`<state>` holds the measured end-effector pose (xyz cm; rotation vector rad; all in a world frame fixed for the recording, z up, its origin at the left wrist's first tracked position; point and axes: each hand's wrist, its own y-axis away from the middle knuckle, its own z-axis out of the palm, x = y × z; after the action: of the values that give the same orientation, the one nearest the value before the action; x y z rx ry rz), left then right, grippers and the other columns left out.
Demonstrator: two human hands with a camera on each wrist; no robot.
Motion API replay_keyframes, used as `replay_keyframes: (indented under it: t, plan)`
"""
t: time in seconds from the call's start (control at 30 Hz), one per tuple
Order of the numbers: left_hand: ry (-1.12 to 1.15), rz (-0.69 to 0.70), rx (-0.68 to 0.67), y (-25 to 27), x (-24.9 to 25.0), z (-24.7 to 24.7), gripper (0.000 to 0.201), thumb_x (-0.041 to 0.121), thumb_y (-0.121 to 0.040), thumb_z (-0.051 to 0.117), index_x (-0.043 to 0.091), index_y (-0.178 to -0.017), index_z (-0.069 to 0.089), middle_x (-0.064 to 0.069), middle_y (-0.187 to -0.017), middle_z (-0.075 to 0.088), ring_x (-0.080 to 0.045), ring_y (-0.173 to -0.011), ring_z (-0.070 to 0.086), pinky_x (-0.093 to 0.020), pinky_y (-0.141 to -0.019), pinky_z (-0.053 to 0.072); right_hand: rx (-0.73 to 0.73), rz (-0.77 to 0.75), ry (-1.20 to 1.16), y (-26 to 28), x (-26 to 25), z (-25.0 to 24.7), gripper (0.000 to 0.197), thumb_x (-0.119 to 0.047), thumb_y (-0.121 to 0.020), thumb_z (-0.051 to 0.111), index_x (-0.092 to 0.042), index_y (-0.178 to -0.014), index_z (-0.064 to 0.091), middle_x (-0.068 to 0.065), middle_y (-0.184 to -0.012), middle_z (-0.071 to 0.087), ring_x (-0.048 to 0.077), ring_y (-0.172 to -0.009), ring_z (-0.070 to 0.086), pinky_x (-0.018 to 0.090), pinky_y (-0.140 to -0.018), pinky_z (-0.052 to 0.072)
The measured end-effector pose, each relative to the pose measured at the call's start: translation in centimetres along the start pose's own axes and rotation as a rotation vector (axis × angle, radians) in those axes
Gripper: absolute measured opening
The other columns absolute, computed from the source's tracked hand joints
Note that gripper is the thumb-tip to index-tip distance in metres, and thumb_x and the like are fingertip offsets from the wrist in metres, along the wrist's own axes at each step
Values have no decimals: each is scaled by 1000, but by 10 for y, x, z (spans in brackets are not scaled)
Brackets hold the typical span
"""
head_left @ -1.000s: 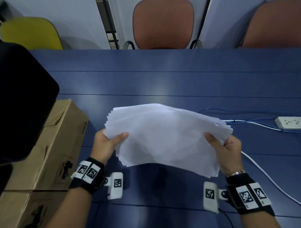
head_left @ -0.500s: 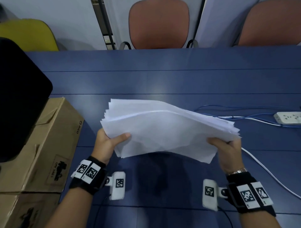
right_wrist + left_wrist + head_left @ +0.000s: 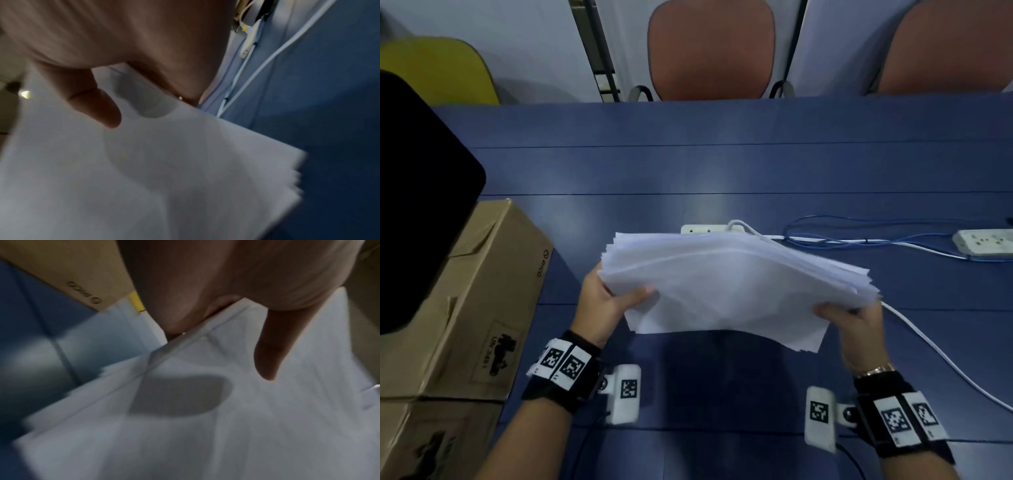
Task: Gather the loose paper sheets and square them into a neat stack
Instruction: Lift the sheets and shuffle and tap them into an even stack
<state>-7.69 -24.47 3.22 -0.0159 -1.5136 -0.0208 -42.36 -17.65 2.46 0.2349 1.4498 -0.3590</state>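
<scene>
Nearest, the left hand [image 3: 602, 301] and right hand [image 3: 856, 325] each pinch a side edge of the paper stack [image 3: 736, 287], thumbs on top, holding it in the air above the near middle of the blue counter [image 3: 722, 171]. The sheets look light, floppy and slick; they sag between the grips and their edges are fanned, so holding both short sides should suit tapping them square. A cardboard box [image 3: 469, 301] sits at the left edge, power strips [image 3: 983, 241] and cables [image 3: 859, 236] lie beyond, and chairs [image 3: 709, 51] stand past the far edge.

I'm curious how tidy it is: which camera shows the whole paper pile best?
The head view: the whole paper pile shows, edges fanned, between both hands. The left wrist view and the right wrist view each show only one blurred, staggered corner.
</scene>
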Motion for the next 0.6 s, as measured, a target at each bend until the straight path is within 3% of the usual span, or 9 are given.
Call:
replay_keyframes:
  t: [0.1,0.2,0.27,0.33,0.43,0.5,0.53,0.6]
  plan:
    - [0,-42,51,1,-10,-1,50,0,-66,80,1,-114,67,-3,-104,79,-27,-102,73,-31,-79,58,3,29,5,5,4,6,65,30,-73,57,-31,-77,79,-15,-72,74,2,-68,67,18,-64,54]
    - [9,25,73,-1,-6,1,42,-10,-72,79,7,-109,69,0,-102,79,-20,-97,74,-32,-84,58,56,-40,-73,6,1,5,57,30,-72,55,-22,-72,77,-14,-69,73,4,-66,66,19,-64,53]
    - [35,39,52,2,-3,1,42,-1,-70,84,6,-108,69,-1,-103,79,-19,-98,73,-31,-87,58,83,-68,-71,5,2,1,42,24,-67,62,-16,-75,73,-12,-71,72,6,-69,65,21,-67,52]
    - [48,5,43,6,-4,1,64,17,-58,93,0,-114,64,-6,-106,77,-23,-101,71,-36,-90,57,56,-73,-31,6,4,0,37,15,-61,62,-11,-88,67,-10,-79,70,10,-77,63,25,-72,51]
    - [69,14,50,9,-3,5,70,7,-60,88,-7,-121,56,-12,-108,73,-24,-101,70,-38,-90,54,55,-95,-10,5,4,2,34,25,-65,62,6,-93,64,-13,-79,69,8,-76,62,20,-70,51]
    - [93,37,38,9,4,8,77,8,-62,86,-7,-127,49,-19,-118,68,-27,-108,67,-40,-93,54,66,-117,-22,3,4,2,29,30,-69,60,18,-96,60,1,-84,68,15,-80,61,24,-73,51]
    - [97,51,28,10,8,11,75,13,-63,85,-3,-126,48,-17,-119,67,-26,-109,66,-37,-92,55,67,-112,-27,4,6,2,27,30,-71,59,21,-97,58,11,-89,64,21,-83,60,27,-74,51]
    - [104,59,38,14,18,15,62,29,-67,82,9,-117,51,-1,-109,68,-15,-100,65,-28,-84,55,70,-88,-33,8,11,-1,29,30,-72,59,20,-99,56,17,-96,59,24,-87,57,30,-76,50]
